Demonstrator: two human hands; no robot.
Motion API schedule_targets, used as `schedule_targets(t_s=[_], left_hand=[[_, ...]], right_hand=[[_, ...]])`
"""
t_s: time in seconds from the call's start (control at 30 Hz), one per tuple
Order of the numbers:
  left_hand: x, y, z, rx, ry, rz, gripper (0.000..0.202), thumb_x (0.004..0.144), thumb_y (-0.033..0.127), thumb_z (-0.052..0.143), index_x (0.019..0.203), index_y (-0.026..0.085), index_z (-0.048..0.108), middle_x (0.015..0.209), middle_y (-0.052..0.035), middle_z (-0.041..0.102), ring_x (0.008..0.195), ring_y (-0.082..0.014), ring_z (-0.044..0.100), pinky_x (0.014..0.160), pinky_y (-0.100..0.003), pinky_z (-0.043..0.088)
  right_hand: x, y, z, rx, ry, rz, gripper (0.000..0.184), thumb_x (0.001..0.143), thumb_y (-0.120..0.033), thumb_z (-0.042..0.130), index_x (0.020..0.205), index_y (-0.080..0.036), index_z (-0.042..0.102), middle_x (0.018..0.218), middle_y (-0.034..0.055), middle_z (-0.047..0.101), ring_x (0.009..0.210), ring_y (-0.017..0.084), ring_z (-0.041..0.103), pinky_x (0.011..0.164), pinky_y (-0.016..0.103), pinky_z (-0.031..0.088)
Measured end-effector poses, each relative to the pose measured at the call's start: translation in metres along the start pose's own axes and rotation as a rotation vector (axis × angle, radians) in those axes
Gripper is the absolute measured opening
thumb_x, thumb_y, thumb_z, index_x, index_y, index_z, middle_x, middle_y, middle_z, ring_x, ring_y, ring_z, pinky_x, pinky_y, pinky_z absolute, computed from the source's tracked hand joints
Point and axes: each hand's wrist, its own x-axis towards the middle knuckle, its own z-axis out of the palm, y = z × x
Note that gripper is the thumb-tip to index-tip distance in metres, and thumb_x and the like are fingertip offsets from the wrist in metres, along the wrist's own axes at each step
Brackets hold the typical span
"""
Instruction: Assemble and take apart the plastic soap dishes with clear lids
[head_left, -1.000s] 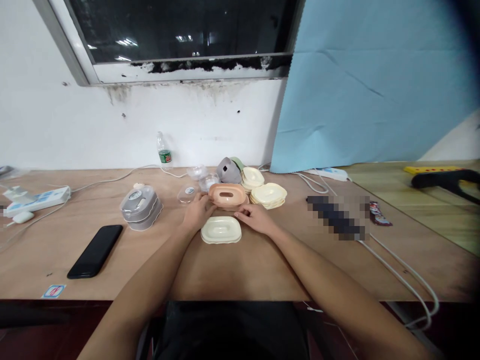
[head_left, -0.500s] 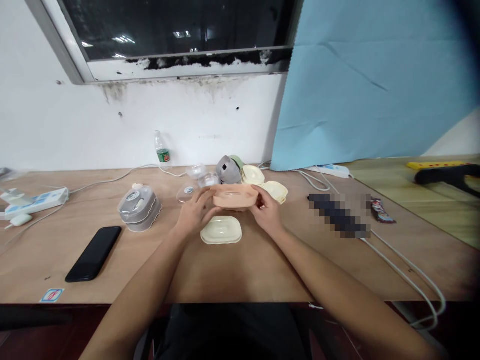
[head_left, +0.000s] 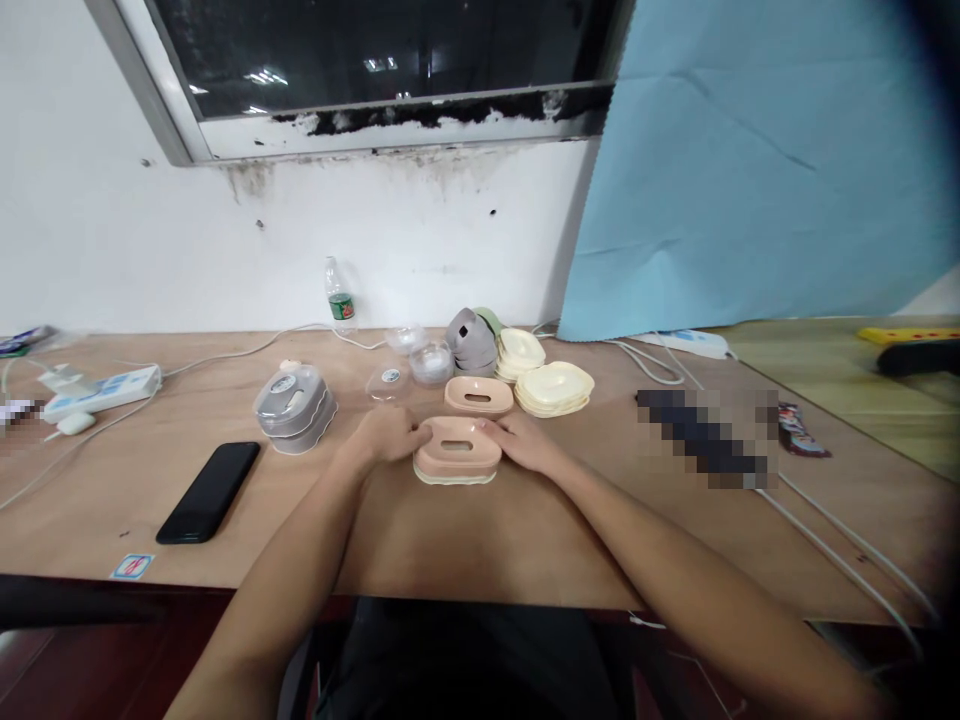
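A peach plastic tray with a slot (head_left: pixel 457 458) rests on the cream tray (head_left: pixel 455 481), which shows only as a thin rim below it. At its left end is my left hand (head_left: pixel 386 436), fingers curled and thumb over the rim. My right hand (head_left: pixel 523 442) grips the opposite end, its fingertips on the upper edge. Just behind stands a second peach slotted piece (head_left: pixel 478 396), touched by neither hand. Cream trays (head_left: pixel 555 388) lie stacked to the right of it, with another cream stack (head_left: pixel 520 350) farther back.
Clear plastic cups (head_left: pixel 431 362) and grey pieces (head_left: pixel 472 343) stand near the wall. On the left are a grey lidded box (head_left: pixel 295 407), a black phone (head_left: pixel 209 492) and a power strip (head_left: pixel 103 392). A bottle (head_left: pixel 340 295) stands behind. Cables (head_left: pixel 836 560) run along the right.
The peach tray has come down toward me onto the cream tray, both hands moving with it. The second peach piece behind is now uncovered. The view has shifted slightly left.
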Motion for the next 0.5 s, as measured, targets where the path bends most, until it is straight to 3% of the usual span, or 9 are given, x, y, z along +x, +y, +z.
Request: schedule_targets(t_s=[0.13, 0.23, 0.27, 0.33, 0.43, 0.5], left_hand=[[0.002, -0.004, 0.002, -0.174, -0.268, -0.036, 0.055, 0.086, 0.051, 0.038, 0.047, 0.019, 0.06, 0.052, -0.0031, 0.064, 0.053, -0.0151, 0.059, 0.057, -0.026, 0.039], [0.005, -0.008, 0.003, -0.259, -0.312, -0.056, 0.059, 0.085, 0.06, 0.039, 0.048, 0.02, 0.061, 0.051, -0.0028, 0.064, 0.052, -0.0148, 0.058, 0.059, -0.026, 0.042], [0.006, -0.011, 0.004, -0.25, -0.266, -0.086, 0.059, 0.083, 0.064, 0.04, 0.051, 0.02, 0.062, 0.054, -0.0036, 0.065, 0.054, -0.0159, 0.059, 0.059, -0.027, 0.042], [0.01, -0.016, 0.008, -0.199, -0.059, -0.192, 0.058, 0.082, 0.068, 0.041, 0.063, 0.02, 0.067, 0.064, -0.006, 0.068, 0.063, -0.0195, 0.062, 0.063, -0.028, 0.044], [0.016, -0.028, 0.016, -0.101, 0.343, -0.343, 0.048, 0.084, 0.061, 0.047, 0.095, 0.021, 0.07, 0.099, -0.0102, 0.07, 0.094, -0.0264, 0.062, 0.08, -0.034, 0.045], [0.021, -0.037, 0.023, -0.056, 0.474, -0.396, 0.051, 0.08, 0.058, 0.055, 0.116, 0.022, 0.063, 0.124, -0.0127, 0.06, 0.113, -0.0306, 0.054, 0.092, -0.039, 0.041]], right_hand=[[0.002, -0.001, 0.002, -0.107, -0.121, 0.083, 0.057, 0.084, -0.062, 0.045, 0.049, -0.018, 0.053, 0.05, 0.0026, 0.053, 0.049, 0.014, 0.046, 0.047, 0.026, 0.029], [0.001, 0.0, 0.003, -0.089, -0.131, 0.08, 0.055, 0.085, -0.061, 0.044, 0.054, -0.017, 0.057, 0.056, 0.0034, 0.057, 0.052, 0.015, 0.049, 0.048, 0.026, 0.031], [0.001, 0.0, 0.003, -0.075, -0.125, 0.07, 0.055, 0.085, -0.061, 0.043, 0.056, -0.017, 0.058, 0.057, 0.0035, 0.058, 0.054, 0.016, 0.05, 0.049, 0.026, 0.031], [0.0, 0.001, 0.003, -0.052, -0.117, 0.053, 0.056, 0.086, -0.062, 0.042, 0.057, -0.016, 0.059, 0.059, 0.0037, 0.06, 0.057, 0.017, 0.052, 0.05, 0.026, 0.033], [0.001, 0.0, 0.001, -0.031, -0.127, 0.044, 0.057, 0.086, -0.063, 0.041, 0.06, -0.016, 0.06, 0.063, 0.0038, 0.062, 0.06, 0.017, 0.054, 0.053, 0.026, 0.034], [0.001, -0.001, 0.0, -0.038, -0.137, 0.047, 0.057, 0.086, -0.064, 0.041, 0.06, -0.016, 0.059, 0.064, 0.0036, 0.063, 0.061, 0.017, 0.054, 0.053, 0.026, 0.034]])
